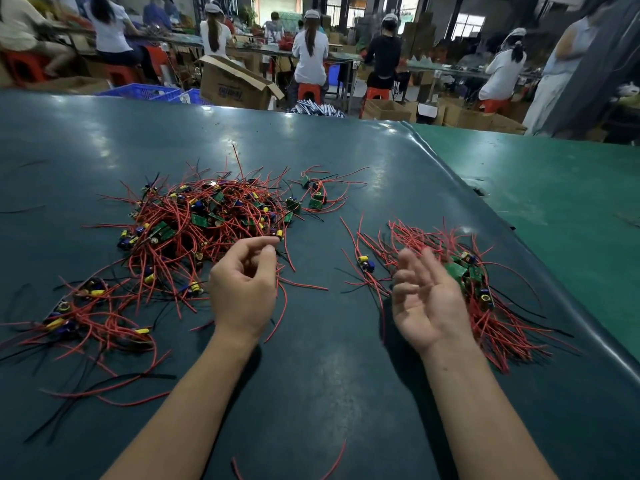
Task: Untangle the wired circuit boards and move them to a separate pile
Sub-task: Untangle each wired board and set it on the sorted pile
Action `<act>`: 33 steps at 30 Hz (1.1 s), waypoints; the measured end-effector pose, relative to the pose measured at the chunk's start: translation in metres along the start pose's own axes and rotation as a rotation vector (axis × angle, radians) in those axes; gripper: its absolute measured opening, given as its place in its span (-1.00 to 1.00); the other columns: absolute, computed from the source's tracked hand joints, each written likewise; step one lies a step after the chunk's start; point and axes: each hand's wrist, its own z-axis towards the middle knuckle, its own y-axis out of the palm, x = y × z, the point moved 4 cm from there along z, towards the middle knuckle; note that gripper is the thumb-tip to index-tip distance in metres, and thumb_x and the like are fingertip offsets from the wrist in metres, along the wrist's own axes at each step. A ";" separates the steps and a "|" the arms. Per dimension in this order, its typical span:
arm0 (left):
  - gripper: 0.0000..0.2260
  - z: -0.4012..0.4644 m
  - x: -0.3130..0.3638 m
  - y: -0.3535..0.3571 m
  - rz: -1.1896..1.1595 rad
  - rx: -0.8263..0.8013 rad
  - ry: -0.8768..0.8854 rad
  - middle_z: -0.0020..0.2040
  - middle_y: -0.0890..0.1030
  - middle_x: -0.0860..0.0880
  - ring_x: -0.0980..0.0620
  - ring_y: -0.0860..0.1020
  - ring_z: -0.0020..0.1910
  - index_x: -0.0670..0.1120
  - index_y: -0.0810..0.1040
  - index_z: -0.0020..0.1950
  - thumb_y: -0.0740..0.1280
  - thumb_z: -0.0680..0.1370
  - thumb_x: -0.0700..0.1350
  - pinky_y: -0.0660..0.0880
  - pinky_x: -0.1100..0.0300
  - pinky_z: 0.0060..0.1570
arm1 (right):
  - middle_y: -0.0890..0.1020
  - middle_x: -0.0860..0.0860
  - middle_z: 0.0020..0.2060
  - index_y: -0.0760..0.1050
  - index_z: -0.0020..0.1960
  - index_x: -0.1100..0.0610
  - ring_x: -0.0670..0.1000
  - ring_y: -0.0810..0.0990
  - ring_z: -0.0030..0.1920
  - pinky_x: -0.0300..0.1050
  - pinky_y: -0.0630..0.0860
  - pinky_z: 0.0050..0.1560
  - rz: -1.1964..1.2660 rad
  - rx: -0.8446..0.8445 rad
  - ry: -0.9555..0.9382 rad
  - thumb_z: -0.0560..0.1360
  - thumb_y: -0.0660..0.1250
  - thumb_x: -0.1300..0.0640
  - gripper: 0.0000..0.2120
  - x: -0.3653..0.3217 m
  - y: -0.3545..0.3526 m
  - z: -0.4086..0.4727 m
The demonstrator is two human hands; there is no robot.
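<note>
- Nearest the camera, stray red wires (337, 460) lie loose on the dark mat (329, 368) by its near edge, with two bare forearms reaching out over them.
- On the left, long red and black leads (104, 386) trail toward the near-left corner, running out from a small cluster of boards with yellow and blue parts (69, 320).
- Left hand (242, 289) is up over the middle of the mat, fingers curled in, thumb and forefinger tips closed together at the near rim of the big tangle. There's a thin wire right at those fingertips, but whether it's actually pinched, I cannot tell.
- Right hand (427, 299) hangs beside it, palm turned inward, fingers loosely spread and relaxed, gripping nothing. It sits just in front of the right-hand pile.
- That sorted pile of boards (485, 296) lies toward the right edge of the dark mat, red leads fanned out, green boards bunched in the middle just behind the right hand.
- One board with a yellow and a blue part (366, 263) lies just left of that pile, between the two hands.
- Farther out, left of centre: the main tangled heap of wired circuit boards (207, 216), a dense knot of red wire, green boards, yellow and blue parts.
- Just beyond it to the right, a small separate group of boards (317, 197) sits apart from both piles.
- A lighter green mat (554, 188) covers the table's right side.
- Beyond the far edge, an open cardboard box (235, 84), blue crates (142, 91), and seated workers (310, 53) on orange stools with their backs turned.
</note>
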 end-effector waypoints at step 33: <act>-0.71 0.029 -0.025 -0.048 1.014 0.143 -0.193 0.04 0.65 -0.15 -0.23 0.46 0.15 -0.05 0.58 0.22 0.32 0.54 0.01 0.29 -0.09 0.15 | 0.57 -0.05 -0.39 0.60 -0.04 0.12 -0.12 0.43 -0.49 -0.30 0.28 -0.54 -0.415 -0.108 -0.047 0.55 0.29 0.14 -0.87 0.018 0.007 -0.002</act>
